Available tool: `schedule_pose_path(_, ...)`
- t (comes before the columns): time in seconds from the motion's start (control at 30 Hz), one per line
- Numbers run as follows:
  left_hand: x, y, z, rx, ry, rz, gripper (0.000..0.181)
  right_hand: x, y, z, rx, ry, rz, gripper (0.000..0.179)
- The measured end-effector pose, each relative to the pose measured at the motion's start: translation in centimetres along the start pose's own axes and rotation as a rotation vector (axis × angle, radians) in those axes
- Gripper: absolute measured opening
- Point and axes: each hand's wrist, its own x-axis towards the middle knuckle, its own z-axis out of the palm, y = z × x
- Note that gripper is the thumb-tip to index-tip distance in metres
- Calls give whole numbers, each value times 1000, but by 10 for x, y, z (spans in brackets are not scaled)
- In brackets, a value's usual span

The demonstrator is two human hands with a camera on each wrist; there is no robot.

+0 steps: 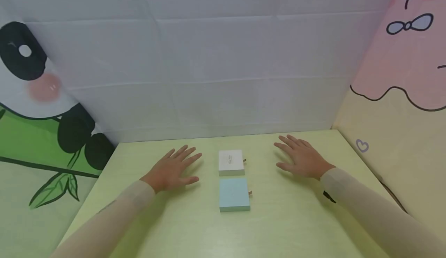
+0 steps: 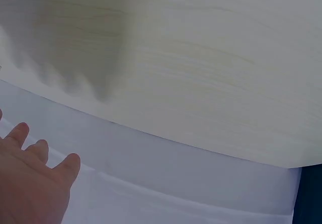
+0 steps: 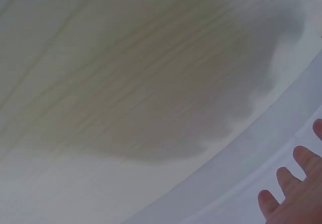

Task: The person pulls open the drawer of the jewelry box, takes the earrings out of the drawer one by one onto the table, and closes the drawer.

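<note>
Two small boxes lie one behind the other near the middle of the table in the head view. The farther one is a white box (image 1: 230,161) with small print on its lid and a short brown tab on its right side. Nearer lies a light blue box (image 1: 234,194) with a similar tab. To the left of them, my left hand (image 1: 172,169) is held over the table with its fingers spread, touching neither box. My right hand (image 1: 301,159) hovers on the other side, fingers spread too and holding nothing. Both wrist views show fingers above the tabletop's shadow.
The pale yellow table (image 1: 278,223) ends at a white cloth backdrop (image 1: 216,56). Printed cloth panels flank it: a green and white one (image 1: 42,134) on the left, a pink and cream one (image 1: 400,64) on the right.
</note>
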Motion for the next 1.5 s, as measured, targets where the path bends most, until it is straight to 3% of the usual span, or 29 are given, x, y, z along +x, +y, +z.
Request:
schedule_pose_path(0.7,33,13,10,-5,2,51,90,23,-18,6,27,7,-29,78)
schedule_pose_path(1.0,47,23,12,8,-40,39,93,32,-22,10,24,20,-50,80)
schedule_pose_path(1.3,61,38,9,8,-26,89,92,40,-29,5,27,25,-41,68)
schedule_pose_path(1.5,68,47,7,8,-54,99,87,47,-34,11,16,-6,-47,64)
